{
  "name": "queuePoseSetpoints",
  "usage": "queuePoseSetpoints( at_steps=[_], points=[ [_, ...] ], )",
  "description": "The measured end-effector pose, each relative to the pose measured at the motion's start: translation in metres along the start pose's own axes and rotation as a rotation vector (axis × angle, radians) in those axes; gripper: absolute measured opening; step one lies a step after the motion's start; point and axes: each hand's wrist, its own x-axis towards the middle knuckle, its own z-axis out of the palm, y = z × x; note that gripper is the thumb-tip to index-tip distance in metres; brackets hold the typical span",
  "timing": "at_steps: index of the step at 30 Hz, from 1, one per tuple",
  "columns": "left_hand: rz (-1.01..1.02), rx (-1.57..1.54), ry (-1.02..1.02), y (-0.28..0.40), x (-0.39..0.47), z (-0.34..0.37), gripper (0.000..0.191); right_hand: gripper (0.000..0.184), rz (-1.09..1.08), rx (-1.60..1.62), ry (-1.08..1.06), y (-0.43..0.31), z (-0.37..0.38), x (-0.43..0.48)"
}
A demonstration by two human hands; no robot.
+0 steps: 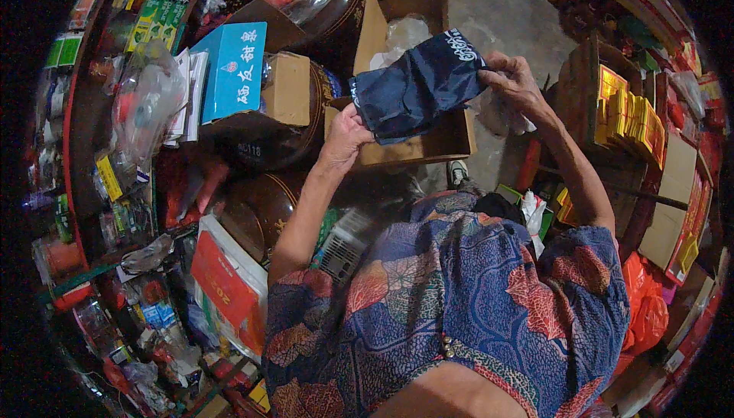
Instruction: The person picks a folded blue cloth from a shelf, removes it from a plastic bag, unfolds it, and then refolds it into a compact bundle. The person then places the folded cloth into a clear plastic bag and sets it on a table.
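Observation:
A dark navy cloth or soft bag [421, 88] with white lettering along its edges is stretched between my two hands. My left hand [347, 137] pinches its lower left corner. At the upper right end, my right hand [510, 77] grips the edge between thumb and fingers. Below the cloth stands an open cardboard box [416, 151], with crumpled translucent plastic [407, 34] in its far part. The cloth covers part of the box's opening.
Large brown glazed jars [258, 206] stand on the left, with a blue printed carton [235, 74] on one. Packed shelves line the far left. On the right are yellow packets [631, 120] in a box and an orange plastic bag [645, 303]. Concrete floor [499, 11] shows beyond.

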Motion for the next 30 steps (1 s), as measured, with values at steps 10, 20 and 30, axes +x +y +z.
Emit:
queuePoseSetpoints(
  at_steps=[10,20,30],
  points=[
    [0.11,-0.197,0.197,-0.008,-0.006,-0.018,0.05,0.023,0.044,0.139,0.135,-0.016,0.008,0.0],
    [0.648,0.951,0.387,0.003,-0.005,0.034,0.06,0.024,0.092,0.096,-0.009,-0.032,0.01,-0.001],
    [0.557,0.977,0.094,-0.022,0.042,0.062,0.053,0.016,0.193,0.245,-0.089,-0.038,0.02,-0.009]
  ],
)
